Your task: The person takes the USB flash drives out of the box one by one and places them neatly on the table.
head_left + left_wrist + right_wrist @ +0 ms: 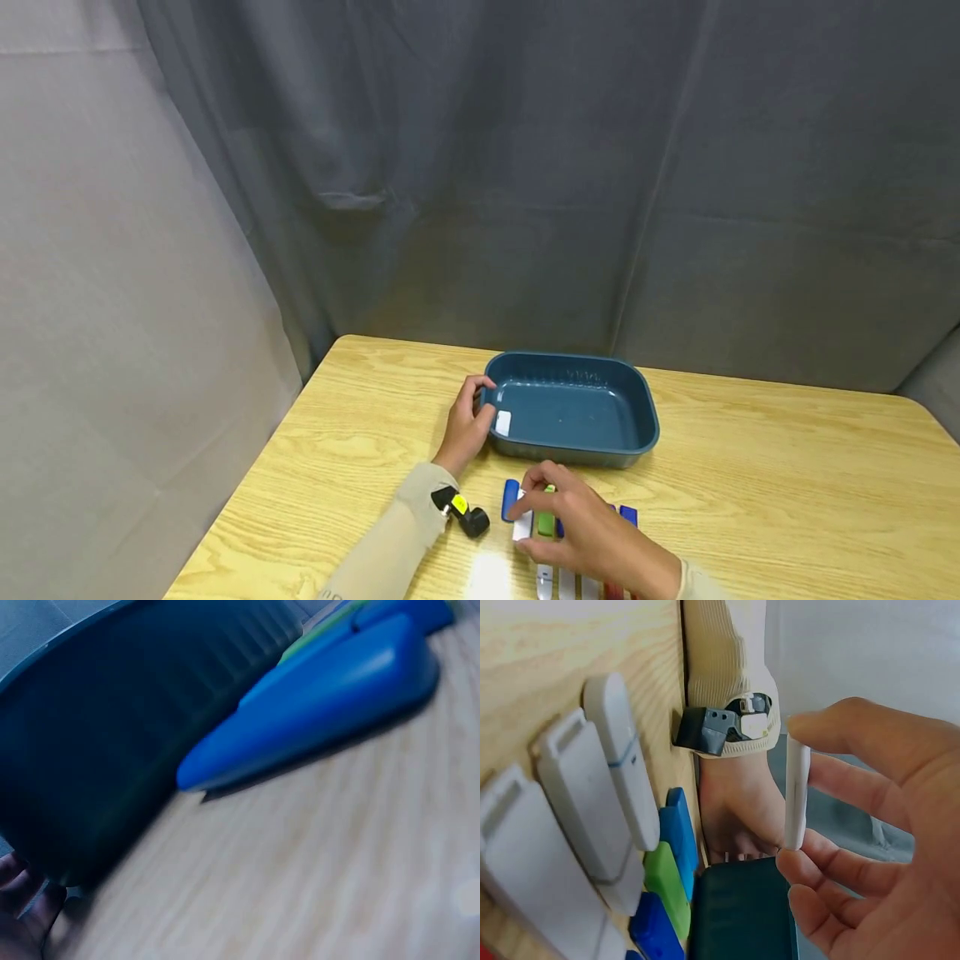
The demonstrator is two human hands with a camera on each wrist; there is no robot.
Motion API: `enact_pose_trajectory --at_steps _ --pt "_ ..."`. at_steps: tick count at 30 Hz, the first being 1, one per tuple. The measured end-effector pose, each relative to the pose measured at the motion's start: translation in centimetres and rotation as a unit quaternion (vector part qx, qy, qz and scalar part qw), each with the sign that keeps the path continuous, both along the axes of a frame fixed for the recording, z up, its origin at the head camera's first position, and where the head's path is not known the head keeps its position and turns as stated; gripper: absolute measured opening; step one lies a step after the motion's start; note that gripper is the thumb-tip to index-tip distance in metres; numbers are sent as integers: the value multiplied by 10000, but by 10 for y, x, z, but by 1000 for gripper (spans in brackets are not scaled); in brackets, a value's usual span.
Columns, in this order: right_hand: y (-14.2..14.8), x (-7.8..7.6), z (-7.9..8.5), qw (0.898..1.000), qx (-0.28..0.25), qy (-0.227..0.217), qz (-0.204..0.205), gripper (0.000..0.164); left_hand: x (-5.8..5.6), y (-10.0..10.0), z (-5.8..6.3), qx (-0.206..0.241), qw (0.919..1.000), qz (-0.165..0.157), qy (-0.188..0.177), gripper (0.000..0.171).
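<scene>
A dark blue plastic basin [581, 457] stands on the table, with a small white piece [503, 423] inside at its left end. My left hand [467, 425] grips the basin's left rim, thumb near the inner edge; in the left wrist view only part of its fingers shows. My right hand [576, 525] is in front of the basin. Between thumb and fingertips it pinches a flat white USB stick [796, 795], held edge-on in the right wrist view. Just left of it lies a blue stick [510, 500]. A green stick [546, 523] lies partly under the right hand.
Several more white sticks [585, 802], blue ones [655, 930] and red ones [613, 592] lie in a row near the table's front. The wooden table [787, 483] ends at a dark grey curtain [487, 208]. A black wrist camera [472, 522] juts from the left sleeve.
</scene>
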State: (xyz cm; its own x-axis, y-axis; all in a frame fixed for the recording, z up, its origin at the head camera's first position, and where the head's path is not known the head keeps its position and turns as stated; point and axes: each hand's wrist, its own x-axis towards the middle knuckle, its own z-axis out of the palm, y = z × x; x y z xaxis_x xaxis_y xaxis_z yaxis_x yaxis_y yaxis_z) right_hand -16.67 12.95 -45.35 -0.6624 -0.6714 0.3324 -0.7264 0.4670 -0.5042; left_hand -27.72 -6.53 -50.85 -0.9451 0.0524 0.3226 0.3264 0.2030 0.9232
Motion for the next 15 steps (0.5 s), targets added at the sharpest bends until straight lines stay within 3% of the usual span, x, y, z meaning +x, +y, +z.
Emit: enact_pose_trajectory --at_steps 6,15 --pt "1 6 -1 9997 176 -156 -31 19 4 0 6 -28 10000 37 -28 33" --pt "2 12 2 9923 554 -1111 -44 23 3 0 6 38 10000 -18 -54 34"
